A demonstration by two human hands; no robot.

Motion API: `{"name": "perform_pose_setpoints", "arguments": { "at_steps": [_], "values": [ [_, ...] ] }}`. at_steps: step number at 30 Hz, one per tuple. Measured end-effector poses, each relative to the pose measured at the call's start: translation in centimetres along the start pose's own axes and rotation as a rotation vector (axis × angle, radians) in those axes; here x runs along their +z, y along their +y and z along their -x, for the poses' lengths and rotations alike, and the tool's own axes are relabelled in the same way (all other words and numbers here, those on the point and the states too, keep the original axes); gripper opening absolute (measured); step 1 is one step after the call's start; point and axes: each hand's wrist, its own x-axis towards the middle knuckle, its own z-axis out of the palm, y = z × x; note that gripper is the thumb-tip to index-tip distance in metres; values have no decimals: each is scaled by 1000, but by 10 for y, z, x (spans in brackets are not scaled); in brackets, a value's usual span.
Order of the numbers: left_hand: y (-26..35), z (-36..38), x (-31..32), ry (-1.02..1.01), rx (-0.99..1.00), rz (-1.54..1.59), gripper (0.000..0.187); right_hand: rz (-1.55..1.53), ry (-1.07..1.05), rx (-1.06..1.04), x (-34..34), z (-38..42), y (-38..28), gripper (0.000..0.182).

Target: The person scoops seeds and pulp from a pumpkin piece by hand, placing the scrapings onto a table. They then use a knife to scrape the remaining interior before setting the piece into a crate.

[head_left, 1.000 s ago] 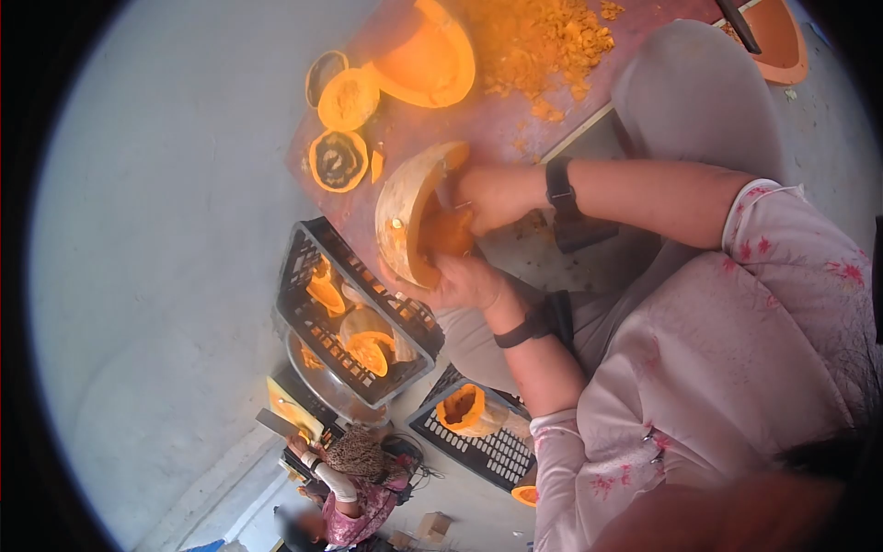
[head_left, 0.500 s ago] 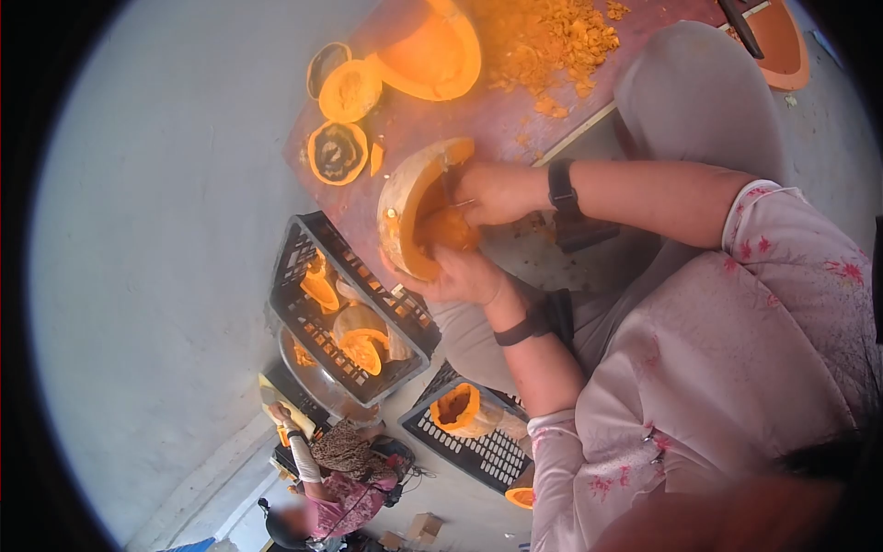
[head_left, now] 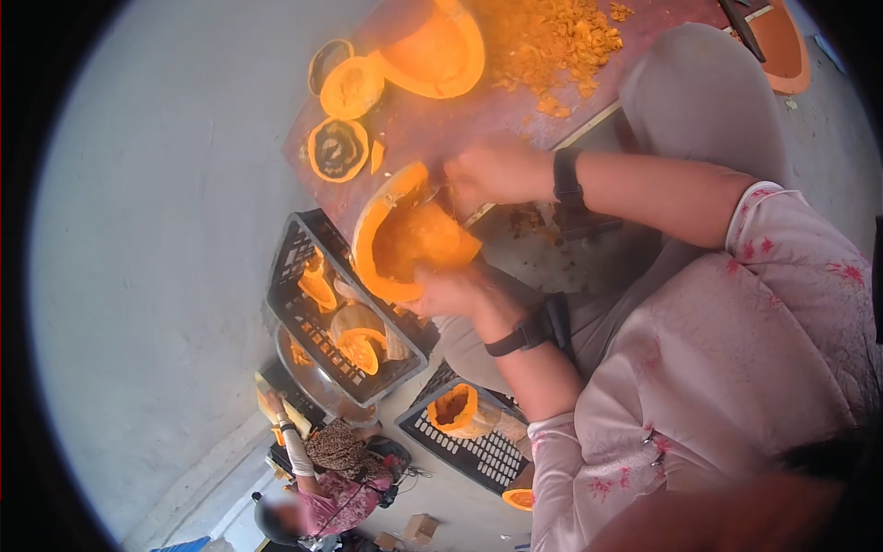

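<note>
A hollowed orange pumpkin piece [head_left: 372, 241] is tilted with its open inside turned up. My left hand [head_left: 452, 287] grips its lower rim, the thumb on the inner edge. Beside the upper right rim is my right hand [head_left: 501, 173], closed and blurred by motion, with a thin object partly seen at its fingers, too unclear to name. Behind the piece, a reddish board [head_left: 414, 129] bears a large hollow pumpkin half [head_left: 437, 55], two cut round pieces [head_left: 352, 87] [head_left: 338, 151], a dark-centred ring and a heap of orange shreds [head_left: 561, 46].
Black crates [head_left: 299, 317] [head_left: 451, 446] with pumpkin pieces stand at the left and below my left arm. A metal bowl [head_left: 317, 382] is partly under the first crate. Another person [head_left: 345, 478] sits at the lower left. An orange basin [head_left: 782, 51] is at the upper right.
The pumpkin piece has tipped and moved slightly left, showing more of its inside. My right hand has come out of the hollow, upward; my left hand has shifted left with the piece.
</note>
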Motion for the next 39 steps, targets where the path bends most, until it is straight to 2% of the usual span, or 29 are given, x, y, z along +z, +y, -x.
{"name": "perform_pose_setpoints", "arguments": {
  "at_steps": [2,4,7,10,13,14,18,23,29,33,35,38,39],
  "values": [
    [4,-9,-8,84,-69,-39,51,78,52,-32,-4,-4,5,25],
    [9,-14,-17,64,-87,32,52,220,132,-95,-8,-4,13,32],
    [15,-16,-20,96,-140,103,50,246,86,-28,-22,-4,3,41],
    [7,-25,-34,121,-235,142,49,379,179,-147,-20,-2,14,29],
    [6,-28,-37,194,-363,139,49,494,12,12,-40,-4,8,24],
    [7,-25,-31,224,-382,133,49,459,21,90,-46,1,1,17],
    [-9,-32,-37,264,-443,218,51,530,-19,80,-60,5,-4,15],
    [-24,-36,-54,119,-533,342,53,526,-82,161,-73,9,0,17],
    [-29,-35,-56,142,-547,293,54,433,64,127,-83,12,-3,23],
    [-38,-40,-62,90,-613,396,54,336,155,-26,-85,17,3,25],
    [-28,-34,-51,139,-630,433,53,225,147,-125,-78,15,4,26],
    [-24,-35,-52,198,-548,442,54,16,-146,-57,-55,23,-12,27],
    [-23,-32,-51,197,-512,441,55,-125,-244,79,-46,30,-19,27]
  ]
}}
